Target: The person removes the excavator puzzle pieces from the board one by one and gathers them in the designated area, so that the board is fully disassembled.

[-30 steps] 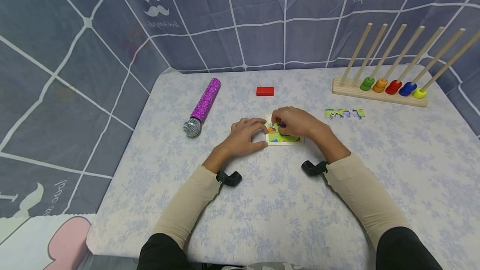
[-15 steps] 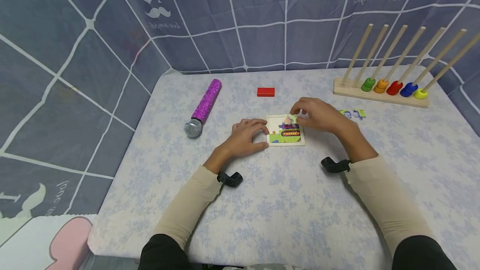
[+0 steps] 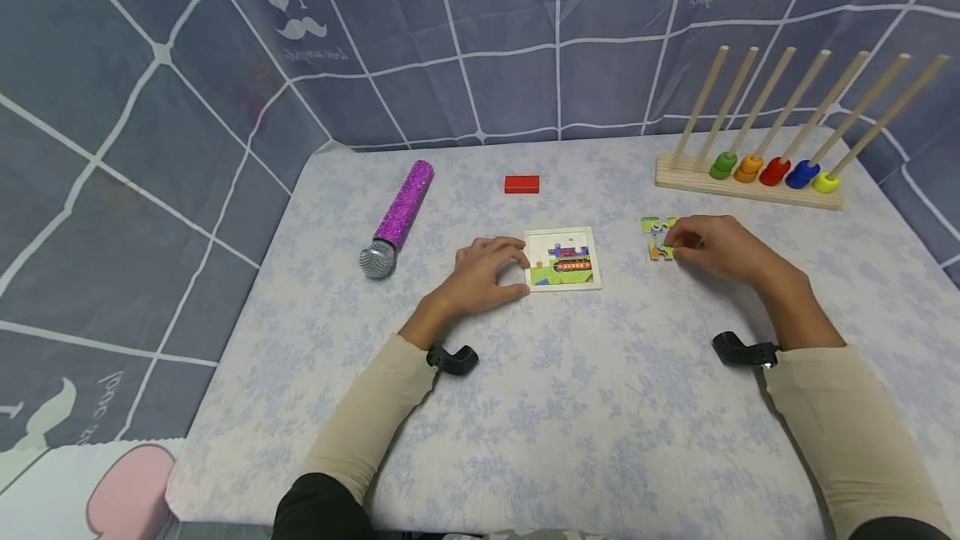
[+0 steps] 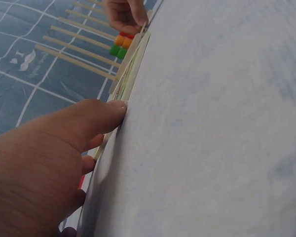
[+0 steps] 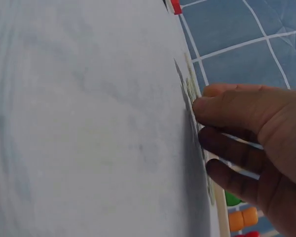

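Note:
In the head view, a small square puzzle tray (image 3: 595, 250) with a pale frame lies mid-table. Part of its picture, with a tracked vehicle and green ground, is in place; its upper part shows white. My left hand (image 3: 480, 275) rests against the tray's left edge, thumb at the near corner and relaxed fingers along the side. To the right, my right hand (image 3: 723, 247) pinches a puzzle piece (image 3: 657, 252) between thumb and fingers, low over the table. Just behind it lie loose green puzzle pieces (image 3: 649, 224), partly hidden by the hand.
A wooden peg rack (image 3: 750, 187) with coloured beads stands at the back right. A red block (image 3: 522, 184) lies behind the tray. At the left is a glittery purple microphone (image 3: 403, 208). A grey patterned curtain (image 3: 517, 90) hangs behind the table.
My right hand lifts a piece from the tray's upper part and carries it right to the loose pieces. More white shows in the tray. The left hand stays at the tray's edge.

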The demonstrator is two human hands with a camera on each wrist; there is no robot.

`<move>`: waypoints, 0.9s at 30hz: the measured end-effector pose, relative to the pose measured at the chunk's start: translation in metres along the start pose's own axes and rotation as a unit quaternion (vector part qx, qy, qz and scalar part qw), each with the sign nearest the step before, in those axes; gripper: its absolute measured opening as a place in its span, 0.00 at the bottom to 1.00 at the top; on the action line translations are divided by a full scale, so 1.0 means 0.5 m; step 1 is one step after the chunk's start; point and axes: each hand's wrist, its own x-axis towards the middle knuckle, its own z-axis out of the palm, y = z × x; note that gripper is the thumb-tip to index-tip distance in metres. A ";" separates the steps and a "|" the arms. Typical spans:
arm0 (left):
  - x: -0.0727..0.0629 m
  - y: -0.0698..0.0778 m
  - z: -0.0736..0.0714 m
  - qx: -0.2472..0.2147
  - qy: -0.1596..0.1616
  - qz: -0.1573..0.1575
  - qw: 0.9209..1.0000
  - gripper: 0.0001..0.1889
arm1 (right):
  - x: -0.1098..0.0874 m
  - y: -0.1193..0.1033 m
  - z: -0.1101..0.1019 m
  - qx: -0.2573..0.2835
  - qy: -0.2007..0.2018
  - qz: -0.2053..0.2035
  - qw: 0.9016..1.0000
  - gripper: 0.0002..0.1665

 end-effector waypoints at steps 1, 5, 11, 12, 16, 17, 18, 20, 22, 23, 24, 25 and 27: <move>-0.001 -0.001 0.001 0.000 0.000 0.000 1.000 0.17 | 0.000 0.002 0.004 0.001 0.003 -0.002 1.000 0.06; -0.005 -0.005 0.005 -0.003 0.000 -0.004 1.000 0.17 | 0.003 0.006 0.017 -0.008 0.017 -0.008 1.000 0.06; -0.008 -0.005 0.006 -0.007 0.003 -0.003 1.000 0.17 | 0.006 0.007 0.025 -0.018 0.031 -0.011 0.999 0.05; -0.008 -0.004 0.006 -0.009 0.003 -0.003 1.000 0.17 | 0.006 0.007 0.025 -0.020 0.034 -0.014 0.999 0.05; -0.007 -0.001 0.001 -0.014 0.003 -0.001 1.000 0.17 | 0.007 0.007 0.024 -0.025 0.039 -0.022 0.999 0.05; -0.007 0.000 0.001 -0.013 0.002 -0.001 1.000 0.17 | 0.007 0.007 0.024 -0.026 0.039 -0.022 0.999 0.04; -0.007 0.000 0.000 -0.012 0.002 -0.001 1.000 0.17 | 0.007 0.006 0.024 -0.026 0.039 -0.021 0.999 0.04; -0.006 0.000 -0.001 -0.011 0.002 -0.001 1.000 0.17 | 0.006 0.004 0.023 -0.027 0.039 -0.018 0.999 0.04; -0.005 0.001 -0.001 -0.011 0.002 0.000 1.000 0.17 | 0.006 0.003 0.023 -0.028 0.040 -0.013 0.999 0.04; -0.005 0.001 -0.001 -0.011 0.002 0.000 1.000 0.17 | 0.006 0.002 0.022 -0.029 0.040 -0.011 0.999 0.04; -0.004 0.001 -0.001 -0.011 0.002 0.000 1.000 0.17 | 0.006 0.002 0.022 -0.030 0.040 -0.008 0.999 0.04; -0.003 0.001 -0.001 -0.011 0.002 0.000 1.000 0.18 | 0.006 0.002 0.023 -0.030 0.040 -0.007 0.999 0.04; -0.002 0.001 -0.001 -0.011 0.002 0.001 1.000 0.18 | 0.005 0.004 0.023 -0.031 0.039 -0.003 0.999 0.03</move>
